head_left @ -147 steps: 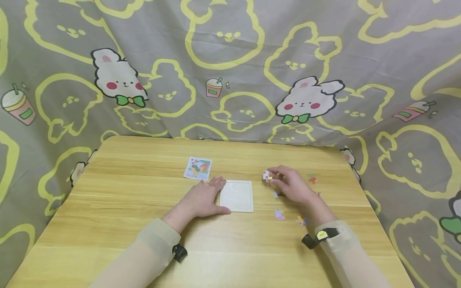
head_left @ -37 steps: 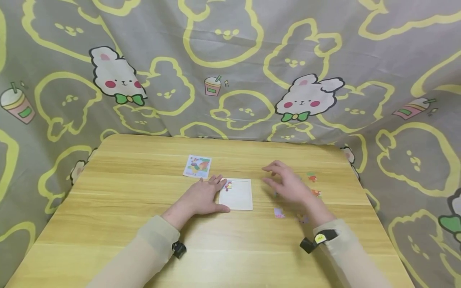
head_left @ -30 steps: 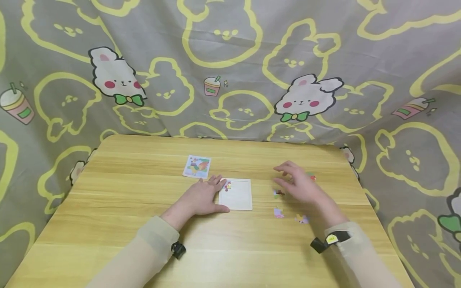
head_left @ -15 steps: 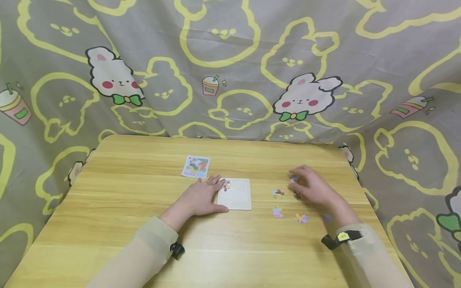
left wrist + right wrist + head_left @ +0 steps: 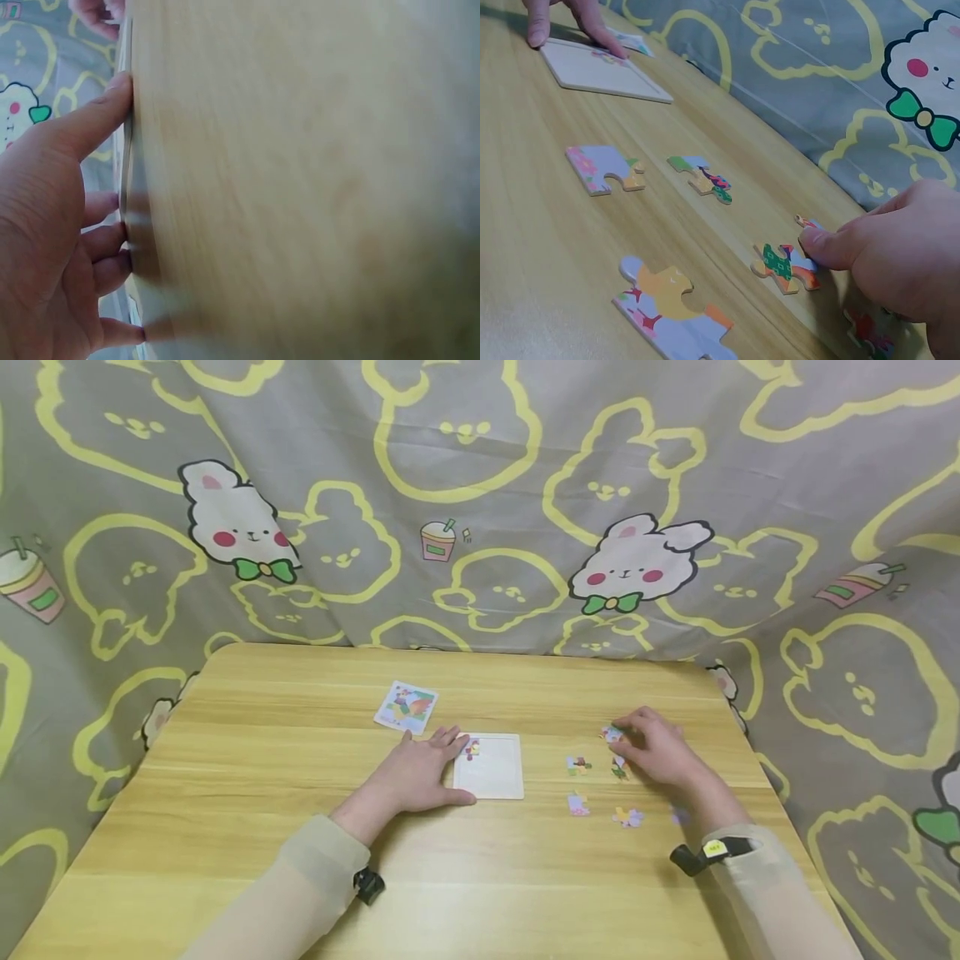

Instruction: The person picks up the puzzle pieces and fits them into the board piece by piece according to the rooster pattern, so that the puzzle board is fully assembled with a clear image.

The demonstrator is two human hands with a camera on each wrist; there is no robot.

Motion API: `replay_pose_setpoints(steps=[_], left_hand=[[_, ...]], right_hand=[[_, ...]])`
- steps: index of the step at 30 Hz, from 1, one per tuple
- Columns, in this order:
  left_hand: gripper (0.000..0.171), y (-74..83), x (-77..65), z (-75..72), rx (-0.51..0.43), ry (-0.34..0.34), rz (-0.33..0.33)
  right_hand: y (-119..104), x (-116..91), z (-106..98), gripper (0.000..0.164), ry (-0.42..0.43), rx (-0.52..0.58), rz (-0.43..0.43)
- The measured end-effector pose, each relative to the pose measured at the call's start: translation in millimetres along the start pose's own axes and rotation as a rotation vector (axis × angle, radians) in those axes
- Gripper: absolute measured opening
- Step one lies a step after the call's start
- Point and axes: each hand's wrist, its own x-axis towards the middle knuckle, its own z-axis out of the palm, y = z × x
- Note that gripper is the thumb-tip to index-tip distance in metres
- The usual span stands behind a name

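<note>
My left hand rests along the left side of a white puzzle tray, thumb at its near corner and fingers at the far one. One colourful puzzle piece lies in the tray's far left corner. At the right, my right hand pinches a blue-and-orange puzzle piece between thumb and forefinger, low over the table. In the right wrist view that piece is mostly hidden behind the thumb, and a green-patterned puzzle piece lies just beside it.
A picture card of a bird lies beyond my left hand. Loose pieces lie between tray and right hand: a green-and-brown one, a lilac one and a yellow-and-lilac one. A patterned curtain hangs behind the wooden table.
A puzzle piece that my right hand held earlier now lies in the tray's far left corner. The right hand has moved right to another piece. The left hand stays at the tray; the card is slightly turned.
</note>
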Motion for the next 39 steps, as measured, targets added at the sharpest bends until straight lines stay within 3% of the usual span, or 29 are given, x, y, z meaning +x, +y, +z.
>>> replay_pose_setpoints(steps=[12,25,32,39], left_hand=[[0.108,2.0,-0.3,-2.2,-0.02,0.01,0.006],[0.108,0.5,-1.1,-3.2,-0.039,0.002,-0.001],[0.108,0.0,-1.6,-2.2,-0.043,0.003,0.002],[0.108,0.8,-1.5,-2.3,-0.05,0.006,0.002]], right_hand=[[-7.7,1.6,0.7,0.027,0.024,-0.001,0.0],[-1.5,-0.7,8.7,0.036,0.064,-0.052,-0.091],[-2.6,-2.8,7.1,0.039,0.034,-0.047,-0.093],[-5.1,-3.5,5.6,0.039,0.067,-0.021,-0.101]])
